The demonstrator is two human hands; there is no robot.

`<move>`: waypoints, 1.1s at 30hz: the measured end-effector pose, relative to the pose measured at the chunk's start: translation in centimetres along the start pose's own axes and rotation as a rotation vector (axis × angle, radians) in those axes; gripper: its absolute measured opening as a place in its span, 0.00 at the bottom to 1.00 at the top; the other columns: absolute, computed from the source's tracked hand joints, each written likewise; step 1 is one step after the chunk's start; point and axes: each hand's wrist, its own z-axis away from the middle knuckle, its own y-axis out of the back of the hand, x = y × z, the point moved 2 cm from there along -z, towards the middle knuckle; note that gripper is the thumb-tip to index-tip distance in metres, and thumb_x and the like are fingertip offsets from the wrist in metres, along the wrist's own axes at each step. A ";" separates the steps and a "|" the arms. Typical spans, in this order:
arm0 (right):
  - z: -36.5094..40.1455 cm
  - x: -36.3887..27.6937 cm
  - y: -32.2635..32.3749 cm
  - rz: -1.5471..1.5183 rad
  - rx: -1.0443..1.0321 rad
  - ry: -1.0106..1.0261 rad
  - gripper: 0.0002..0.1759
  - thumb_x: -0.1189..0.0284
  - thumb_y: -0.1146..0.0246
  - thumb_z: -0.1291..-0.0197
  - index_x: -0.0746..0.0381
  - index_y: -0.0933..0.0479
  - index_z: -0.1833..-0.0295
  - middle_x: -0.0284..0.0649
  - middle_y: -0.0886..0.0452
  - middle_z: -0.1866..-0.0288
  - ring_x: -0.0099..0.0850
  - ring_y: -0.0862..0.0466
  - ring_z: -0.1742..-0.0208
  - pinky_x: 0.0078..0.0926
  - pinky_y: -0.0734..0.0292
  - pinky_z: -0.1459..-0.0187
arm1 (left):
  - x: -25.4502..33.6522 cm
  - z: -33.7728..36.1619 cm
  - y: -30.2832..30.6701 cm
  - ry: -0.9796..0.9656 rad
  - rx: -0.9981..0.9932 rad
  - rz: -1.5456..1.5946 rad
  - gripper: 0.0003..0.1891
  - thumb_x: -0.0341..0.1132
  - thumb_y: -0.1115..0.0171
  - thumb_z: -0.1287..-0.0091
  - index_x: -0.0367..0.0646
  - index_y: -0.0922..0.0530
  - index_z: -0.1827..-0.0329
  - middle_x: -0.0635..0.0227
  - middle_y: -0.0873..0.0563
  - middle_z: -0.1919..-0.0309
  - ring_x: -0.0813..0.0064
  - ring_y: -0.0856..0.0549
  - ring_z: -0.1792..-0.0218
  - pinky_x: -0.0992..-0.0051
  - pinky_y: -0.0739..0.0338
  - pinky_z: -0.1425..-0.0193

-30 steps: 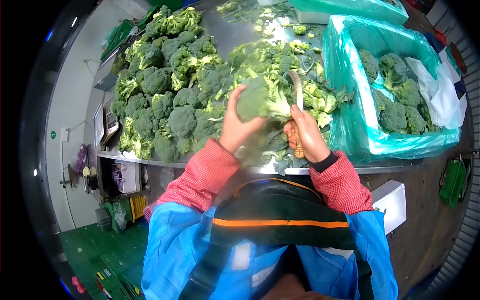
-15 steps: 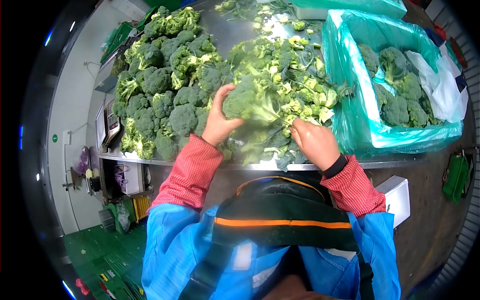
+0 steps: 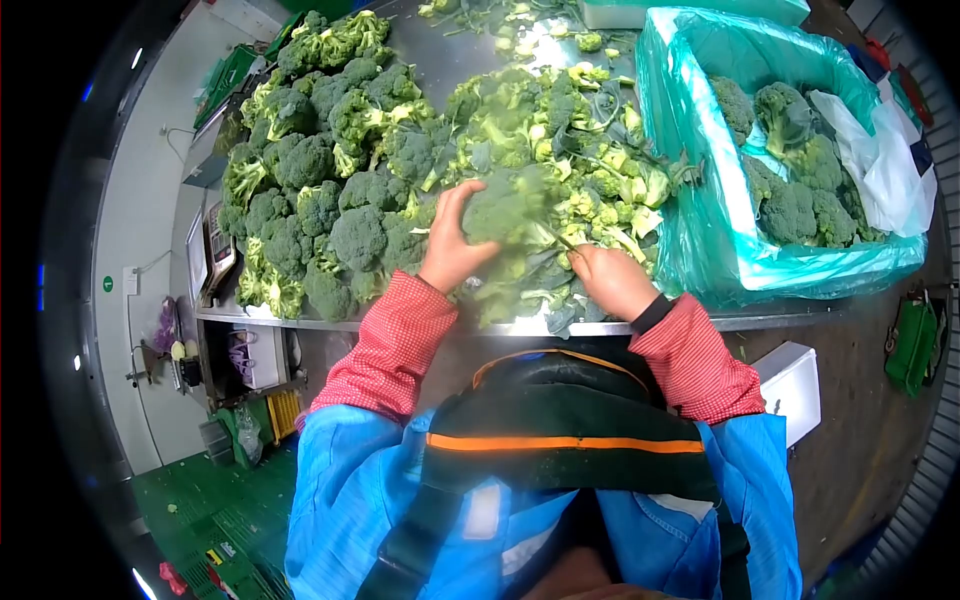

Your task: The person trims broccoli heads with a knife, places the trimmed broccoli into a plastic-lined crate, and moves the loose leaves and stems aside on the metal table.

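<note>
My left hand [image 3: 456, 238] is closed round the side of a broccoli head [image 3: 505, 205], thumb below and fingers above. The head is blurred and held just over the near part of the table. My right hand [image 3: 612, 280] makes a fist close to its stem. A thin dark blade, seemingly a small knife [image 3: 564, 242], sticks out of that fist towards the stem; its handle is hidden in the fingers. Under and beyond both hands lie trimmed florets and leaves [image 3: 600, 200]. To the left is a large pile of broccoli heads [image 3: 340, 200].
A crate [image 3: 745, 270] lined with green plastic stands at the right, with several broccoli heads and a white bag [image 3: 880, 165] inside. On the left are a scale [image 3: 222, 245] and a green surface [image 3: 190, 500]. A white box [image 3: 790, 390] sits below the table edge.
The broccoli head has shifted slightly right and down with my left hand, its stem turned less to view. My right hand has moved a little left and down. The piles look the same.
</note>
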 end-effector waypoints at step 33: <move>-4.7 -4.3 4.0 -1.320 -0.096 -0.491 0.26 0.51 0.47 0.25 0.61 0.34 0.36 0.38 0.22 0.75 0.17 0.35 0.88 0.17 0.39 0.87 | 3.1 -0.5 7.6 0.137 0.203 0.363 0.40 0.25 0.33 0.55 0.48 0.32 0.32 0.65 0.27 0.38 0.64 0.31 0.33 0.66 0.35 0.29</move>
